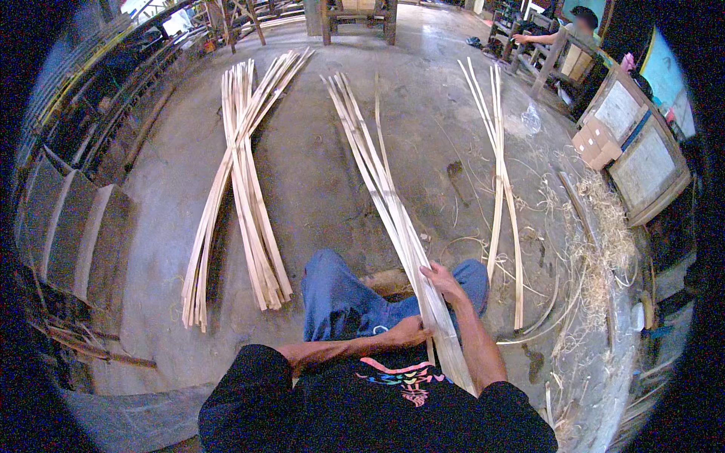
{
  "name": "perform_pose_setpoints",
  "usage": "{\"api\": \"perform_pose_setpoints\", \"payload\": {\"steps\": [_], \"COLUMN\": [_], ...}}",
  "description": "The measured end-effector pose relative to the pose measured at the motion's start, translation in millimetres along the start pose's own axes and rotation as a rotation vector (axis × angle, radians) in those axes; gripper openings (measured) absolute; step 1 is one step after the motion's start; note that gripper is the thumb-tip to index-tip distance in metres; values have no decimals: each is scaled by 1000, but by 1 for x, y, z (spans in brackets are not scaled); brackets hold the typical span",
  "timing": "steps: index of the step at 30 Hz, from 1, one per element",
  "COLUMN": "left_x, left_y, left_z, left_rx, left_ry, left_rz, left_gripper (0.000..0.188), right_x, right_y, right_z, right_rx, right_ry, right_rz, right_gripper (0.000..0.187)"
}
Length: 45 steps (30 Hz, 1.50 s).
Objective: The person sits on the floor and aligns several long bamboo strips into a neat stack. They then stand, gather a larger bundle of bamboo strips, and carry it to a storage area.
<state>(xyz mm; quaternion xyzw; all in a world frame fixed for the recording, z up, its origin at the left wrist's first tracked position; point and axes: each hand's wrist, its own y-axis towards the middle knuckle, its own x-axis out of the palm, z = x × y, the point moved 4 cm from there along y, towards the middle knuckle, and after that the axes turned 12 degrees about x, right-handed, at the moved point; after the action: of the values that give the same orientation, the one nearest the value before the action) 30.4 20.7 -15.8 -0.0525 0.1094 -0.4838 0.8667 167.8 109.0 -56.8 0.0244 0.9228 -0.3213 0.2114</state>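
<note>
A long bundle of pale bamboo strips [381,181] runs from my lap out across the concrete floor. My right hand [443,281] rests on top of the bundle near my knee, fingers spread over the strips. My left hand [408,332] closes around the near end of the same bundle, close to my body. My legs in blue trousers [340,298] lie beneath the strips.
A crossed pile of bamboo strips [240,174] lies to the left, a thinner set [498,151] to the right. Shavings and curled scraps [596,249] litter the right side. Framed panels [642,158] lean at right. Another person [578,26] sits far back.
</note>
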Motion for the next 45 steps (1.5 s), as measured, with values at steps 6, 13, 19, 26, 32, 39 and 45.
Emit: {"api": "perform_pose_setpoints", "payload": {"steps": [6, 13, 19, 26, 32, 39, 45], "left_x": [-4, -39, -106, -124, -83, -66, -186], "left_y": [8, 28, 70, 62, 42, 15, 4], "left_z": [61, 29, -77, -53, 44, 70, 7], "left_rx": [22, 272, -125, -92, 238, 560, 440], "left_ry": [369, 155, -363, -53, -160, -546, -717], "left_rz": [-193, 213, 700, 585, 749, 401, 725], "left_gripper": [51, 39, 38, 33, 17, 17, 54], "right_x": [-23, -30, -24, -26, -14, -8, -4], "right_y": [-37, -66, -32, -14, 13, -27, -109], "right_z": [-64, -65, -57, -79, -170, -214, -160], "right_rx": [-312, -470, -478, -615, -353, -257, -299], "right_ry": [-262, -262, -483, -468, 19, 344, 167], "right_rz": [334, 549, 507, 505, 93, -298, -162], "right_gripper": [47, 47, 44, 44, 49, 49, 51]}}
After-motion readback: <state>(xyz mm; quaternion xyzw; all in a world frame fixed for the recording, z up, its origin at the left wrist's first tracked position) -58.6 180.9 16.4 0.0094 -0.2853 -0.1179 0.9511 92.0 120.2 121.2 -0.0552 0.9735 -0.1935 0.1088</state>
